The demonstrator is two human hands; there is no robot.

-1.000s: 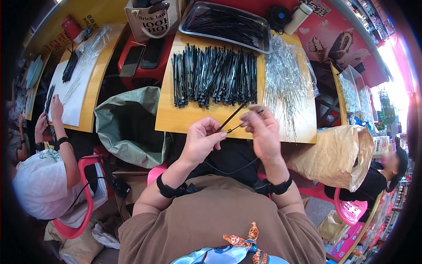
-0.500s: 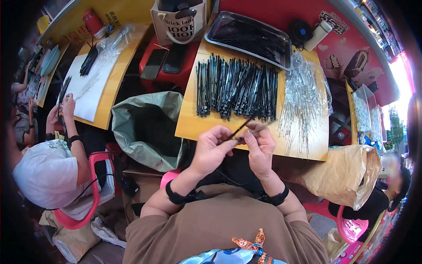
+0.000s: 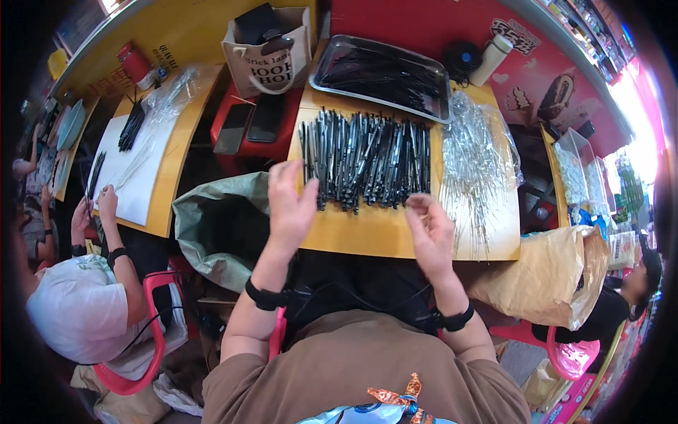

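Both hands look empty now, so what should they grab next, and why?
Probably the left hand should reach forward and pick one black pen from the row. It hovers open just beside that row, and the right hand holds nothing that shows. The clear sleeves lie close to the right hand, ready for a pen.

A: State the illumination.

B: Bright, even daylight. The strongest source sits at the right rim, where the scene burns out to white. Shadows are soft and short.

A: Glare?

B: Present on the metal tray (image 3: 381, 71) and on the clear sleeves (image 3: 477, 162).

A: Sharpness?

B: The table (image 3: 374, 237) is crisp at centre. The left hand (image 3: 291, 205) shows slight motion blur; the right hand (image 3: 429, 237) is sharper.

A: Distortion?

B: Heavy fisheye. Straight edges bow toward the rim, detail smears there, and a black vignette closes the corners.
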